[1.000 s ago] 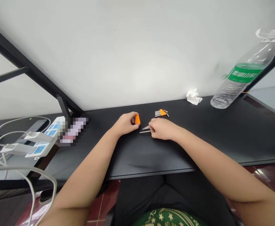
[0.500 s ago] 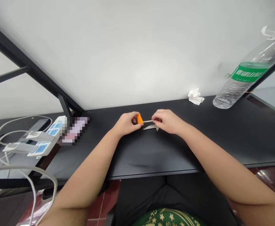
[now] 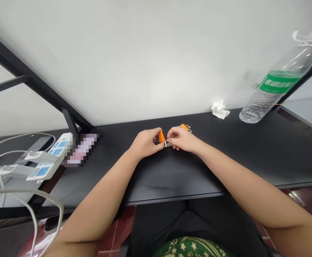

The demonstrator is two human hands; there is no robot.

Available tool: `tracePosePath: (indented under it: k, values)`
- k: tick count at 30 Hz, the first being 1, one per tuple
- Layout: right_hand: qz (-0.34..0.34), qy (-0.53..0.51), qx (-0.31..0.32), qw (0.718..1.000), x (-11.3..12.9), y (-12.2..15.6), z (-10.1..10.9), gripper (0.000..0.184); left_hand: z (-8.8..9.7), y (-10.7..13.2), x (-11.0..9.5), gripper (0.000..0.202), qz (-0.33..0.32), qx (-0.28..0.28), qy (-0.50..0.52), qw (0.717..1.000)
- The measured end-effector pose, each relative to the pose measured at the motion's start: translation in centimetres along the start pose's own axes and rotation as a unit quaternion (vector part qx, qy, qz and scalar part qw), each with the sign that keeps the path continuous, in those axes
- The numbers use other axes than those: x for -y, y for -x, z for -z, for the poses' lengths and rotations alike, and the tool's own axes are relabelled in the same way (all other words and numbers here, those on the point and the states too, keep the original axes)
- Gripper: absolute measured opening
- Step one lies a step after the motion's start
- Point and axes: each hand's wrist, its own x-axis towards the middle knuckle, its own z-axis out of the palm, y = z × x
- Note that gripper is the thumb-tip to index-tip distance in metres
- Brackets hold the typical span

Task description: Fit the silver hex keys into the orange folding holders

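My left hand [image 3: 146, 142] is closed on a small orange plastic holder [image 3: 161, 136], held just above the black desk [image 3: 172, 171]. My right hand [image 3: 182, 139] pinches a thin metal hex key [image 3: 165, 143] whose short end sits right against the holder. More loose hex keys lie under my right fingers, mostly hidden. A second orange holder [image 3: 184, 126] with keys in it lies just behind my right hand.
A crumpled white tissue [image 3: 220, 109] and a clear water bottle with a green label [image 3: 275, 85] stand at the back right. A white power strip [image 3: 42, 159] with plugs and grey cables hangs at the left, beside a black frame post [image 3: 71, 123].
My right hand took one hex key from the loose pile on the desk, lifted it, and brought it up against the orange holder in my left hand.
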Motion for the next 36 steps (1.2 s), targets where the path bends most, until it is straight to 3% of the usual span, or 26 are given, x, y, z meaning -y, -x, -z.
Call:
tracePosePath:
  k: [3, 6, 13, 21, 24, 30, 36]
  values:
    - [0.071, 0.269, 0.019, 0.960, 0.1, 0.5, 1.2, 0.007, -0.4, 0.0, 1.2, 0.035, 0.018, -0.002, 0.005, 1.000]
    - [0.072, 0.385, 0.054, 0.918, 0.0, 0.8, 1.4, 0.011, -0.8, -0.1, 2.3, 0.049, 0.006, -0.018, 0.007, 1.000]
    - [0.046, 0.464, 0.071, 0.882, 0.1, 1.0, -0.2, 0.013, -1.3, -0.1, 2.8, 0.057, 0.002, -0.038, 0.048, 0.998]
    - [0.039, 0.499, 0.059, 0.863, 0.0, 1.1, -0.2, 0.015, -1.5, -0.2, 3.0, 0.055, 0.015, -0.029, 0.044, 0.998]
    - [0.035, 0.493, 0.059, 0.867, 0.4, 1.2, -0.2, 0.009, -1.6, -0.2, 3.1, 0.053, 0.017, -0.029, 0.045, 0.998]
    - [0.076, 0.342, 0.002, 0.937, 0.7, 1.0, 1.8, 0.008, -1.6, -0.2, 3.3, 0.051, 0.032, -0.033, 0.064, 0.997]
    - [0.115, 0.234, -0.070, 0.963, -0.1, 0.5, 2.6, 0.013, -1.5, -0.1, 3.2, 0.048, 0.030, -0.046, 0.071, 0.996]
